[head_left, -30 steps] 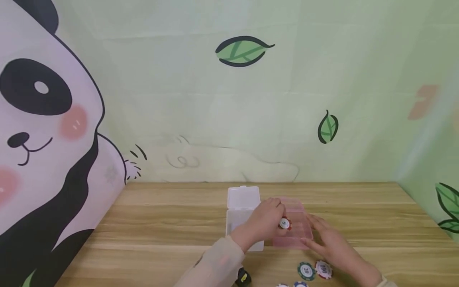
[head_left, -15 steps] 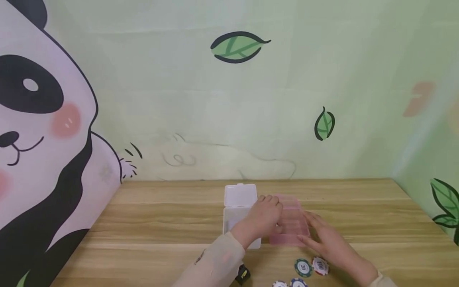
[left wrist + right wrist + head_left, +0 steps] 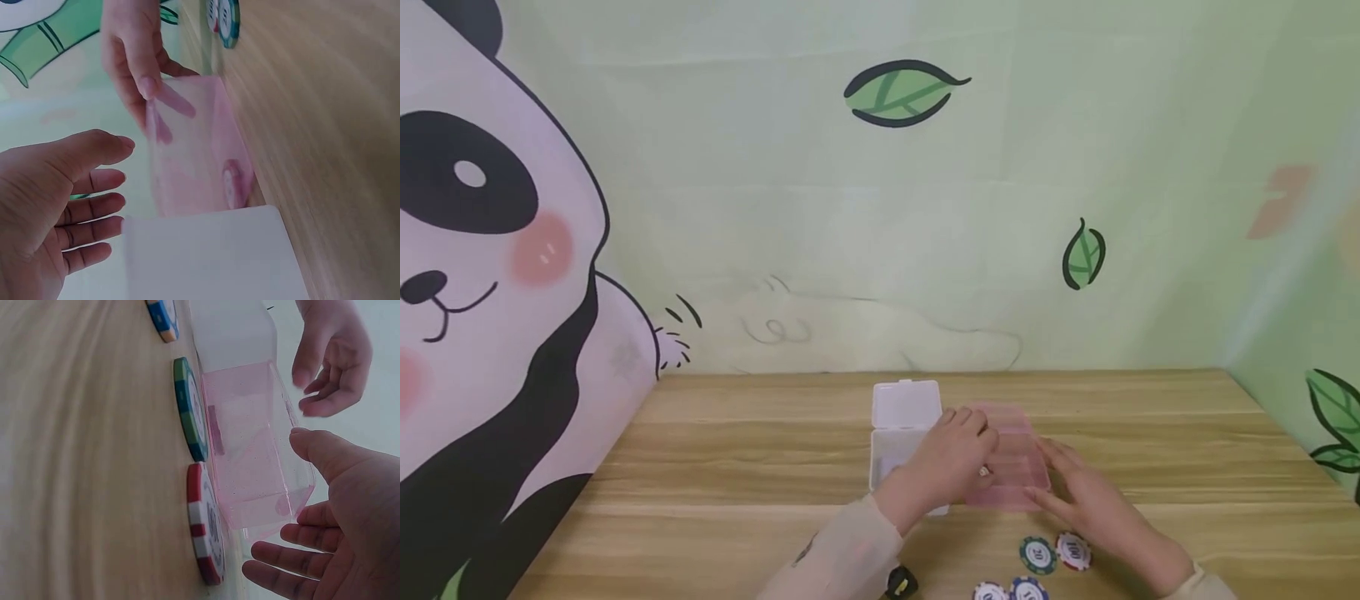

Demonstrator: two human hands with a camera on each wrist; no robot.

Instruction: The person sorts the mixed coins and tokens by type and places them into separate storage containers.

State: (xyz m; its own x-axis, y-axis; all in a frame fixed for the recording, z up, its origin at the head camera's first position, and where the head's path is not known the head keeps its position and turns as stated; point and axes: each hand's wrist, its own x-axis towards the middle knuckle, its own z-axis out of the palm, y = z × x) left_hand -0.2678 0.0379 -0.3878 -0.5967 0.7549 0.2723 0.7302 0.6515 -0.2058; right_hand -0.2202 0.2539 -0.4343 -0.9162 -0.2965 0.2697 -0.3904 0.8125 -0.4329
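My left hand (image 3: 951, 458) hovers over the left part of a pink translucent box (image 3: 1018, 471), fingers loosely bent. Nothing sits between its thumb and fingers in the left wrist view. Through the pink wall there, a poker chip (image 3: 232, 184) shows on the floor of the box, beside the white box (image 3: 209, 256). In the head view my left hand mostly hides this chip. My right hand (image 3: 1093, 504) rests against the right end of the pink box, its thumb (image 3: 322, 447) at the rim and its fingers extended along the outside.
A white box (image 3: 906, 406) with its lid folded back stands directly left of the pink one. In front lie a green chip (image 3: 1037, 554), a red-and-white chip (image 3: 1073, 551) and blue-edged chips (image 3: 1028, 589) at the bottom edge. A patterned cloth (image 3: 820, 208) rises behind the wooden table.
The red-edged chip that showed at my left fingertips has gone down into the pink box, and the left fingers have let go of it. My right hand stays at the box.
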